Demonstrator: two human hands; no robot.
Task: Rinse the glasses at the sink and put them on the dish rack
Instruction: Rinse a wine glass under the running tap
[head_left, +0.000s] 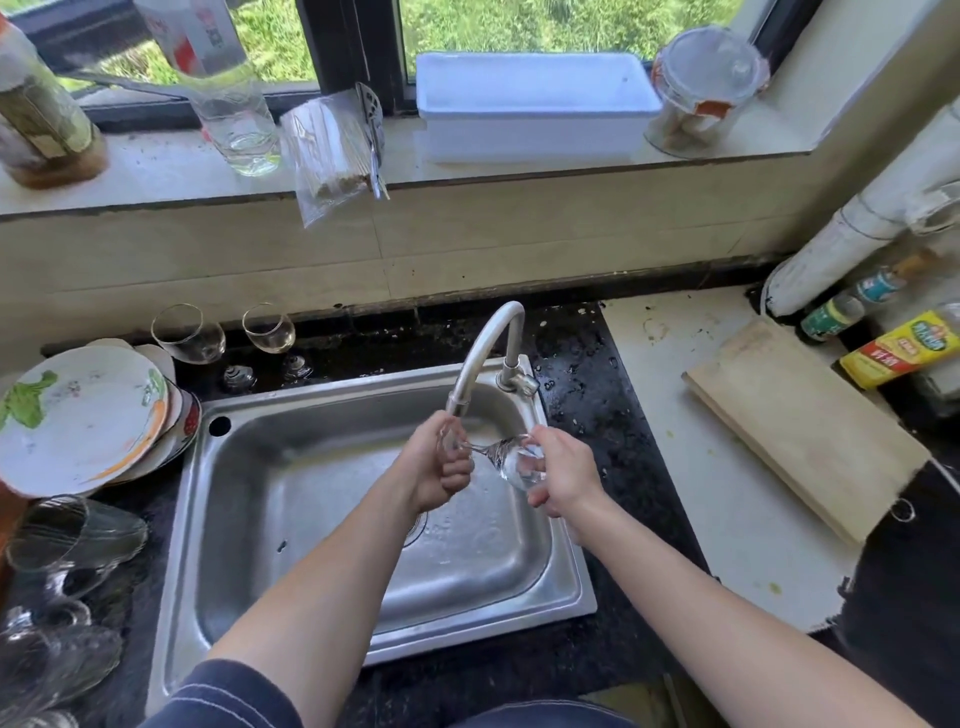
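Holding the glass (511, 457) sideways over the sink (182, 545), the left hand (441, 467) is gripping its foot and the right hand (563, 475) is cupping its bowl. It should be turning slowly under the tap (483, 353) at 12 o'clock, with two more glasses (189, 335) waiting at 10.

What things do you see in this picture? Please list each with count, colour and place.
sink: one, steel, centre
faucet: one, silver, behind sink
held wine glass: one, clear, sideways under faucet
standing wine glasses: two, clear, counter behind sink, left
plates: stack, white with painted vegetables, left of sink
other glassware: several, clear, bottom left, count unclear
cutting board: one, pale wood, right counter
tub: one, white, windowsill
left hand: one, grips held glass's stem end
right hand: one, holds its bowl
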